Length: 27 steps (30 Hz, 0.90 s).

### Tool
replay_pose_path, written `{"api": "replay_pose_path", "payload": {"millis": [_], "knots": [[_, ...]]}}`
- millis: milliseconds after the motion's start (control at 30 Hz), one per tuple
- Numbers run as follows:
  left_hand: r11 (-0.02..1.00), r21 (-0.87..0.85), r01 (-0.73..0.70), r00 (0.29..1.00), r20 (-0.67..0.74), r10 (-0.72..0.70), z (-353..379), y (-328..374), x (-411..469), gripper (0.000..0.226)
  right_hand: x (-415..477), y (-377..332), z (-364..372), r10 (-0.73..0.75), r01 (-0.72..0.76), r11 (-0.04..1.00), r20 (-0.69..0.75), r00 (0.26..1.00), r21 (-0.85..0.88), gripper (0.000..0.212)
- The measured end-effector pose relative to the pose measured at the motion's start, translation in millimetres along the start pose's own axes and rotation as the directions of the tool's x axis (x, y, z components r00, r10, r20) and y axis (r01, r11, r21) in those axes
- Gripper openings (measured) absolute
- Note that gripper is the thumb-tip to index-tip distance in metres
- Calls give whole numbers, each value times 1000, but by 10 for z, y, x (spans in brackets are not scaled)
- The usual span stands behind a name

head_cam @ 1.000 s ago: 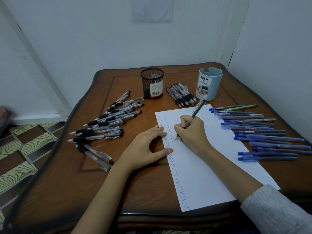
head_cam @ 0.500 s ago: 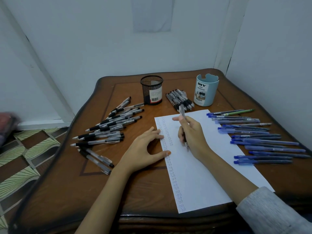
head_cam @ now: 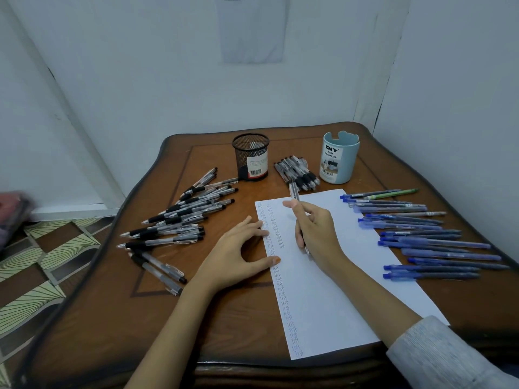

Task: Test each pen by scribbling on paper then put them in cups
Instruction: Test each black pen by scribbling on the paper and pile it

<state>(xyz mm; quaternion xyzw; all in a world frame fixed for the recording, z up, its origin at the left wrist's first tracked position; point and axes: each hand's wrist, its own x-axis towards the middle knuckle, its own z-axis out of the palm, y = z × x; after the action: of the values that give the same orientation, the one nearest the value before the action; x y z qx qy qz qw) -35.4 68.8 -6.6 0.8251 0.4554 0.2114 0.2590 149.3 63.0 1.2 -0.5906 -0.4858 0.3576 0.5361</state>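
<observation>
blue cup (head_cam: 339, 161): "DIY DESK ORGANIZER" | paper (head_cam: 331, 276): "test" repeated in columns

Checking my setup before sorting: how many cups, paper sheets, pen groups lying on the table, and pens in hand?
Cups: 2, black mesh cup and light blue cup
Paper sheets: 1
Pen groups on the table: 3, left black-grip group, black-grip group between the cups, right mostly blue group
Pens in hand: 1, a pen in the right hand
Total: 7

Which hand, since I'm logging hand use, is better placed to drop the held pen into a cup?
Right. The right hand grips the pen over the paper; the left hand rests open on the paper's edge, holding nothing.
</observation>
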Motion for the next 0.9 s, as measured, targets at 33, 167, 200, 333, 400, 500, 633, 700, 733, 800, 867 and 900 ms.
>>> {"api": "replay_pose_path", "payload": {"millis": [33, 167, 200, 333, 400, 500, 633, 700, 733, 800, 867, 900], "knots": [[1000, 2, 2, 1000, -2, -2, -1, 3, 1, 65, 8, -5, -1, 16, -16, 1000, -7, 1000, 14, 36], [999, 38, -8, 1000, -10, 8, -7, 3, 12, 69, 94, -14, -30, 164, -164, 979, 12, 986, 118, 32], [999, 39, -11, 1000, -12, 11, -10, -3, 15, 67, 120, -33, -49, 196, -198, 972, 29, 980, 126, 31], [1000, -15, -11, 1000, -23, 11, -12, -47, 30, 57, 350, -67, -176, 35, -23, 981, 59, 998, -195, 25], [999, -41, -14, 1000, -24, 13, -2, -75, 35, 55, 536, -117, -221, -86, 92, 925, 32, 996, -369, 27], [998, -60, -17, 999, -29, 15, 14, -106, 41, 56, 826, -210, -218, -178, 144, 828, -10, 984, -542, 25], [998, -65, -5, 1000, -26, 4, 14, -114, 53, 57, 1140, -221, -131, -202, 124, 703, -29, 979, -700, 26], [998, -63, 1, 1000, -22, -2, 12, -120, 54, 57, 1225, -215, -90, -205, 125, 630, -8, 979, -767, 26], [998, -64, 4, 1000, -20, -5, 10, -119, 54, 57, 1251, -213, -76, -208, 128, 600, 0, 978, -790, 26], [998, -66, 11, 1000, -13, -12, 3, -111, 53, 60, 1289, -209, -61, -219, 136, 535, 18, 976, -834, 26], [998, -61, 17, 1000, -3, -17, -12, -93, 55, 66, 1311, -205, -64, -227, 143, 470, 37, 973, -871, 28], [998, -58, 21, 1000, 5, -21, -18, -85, 54, 69, 1314, -204, -70, -236, 148, 451, 43, 971, -880, 29]]}}
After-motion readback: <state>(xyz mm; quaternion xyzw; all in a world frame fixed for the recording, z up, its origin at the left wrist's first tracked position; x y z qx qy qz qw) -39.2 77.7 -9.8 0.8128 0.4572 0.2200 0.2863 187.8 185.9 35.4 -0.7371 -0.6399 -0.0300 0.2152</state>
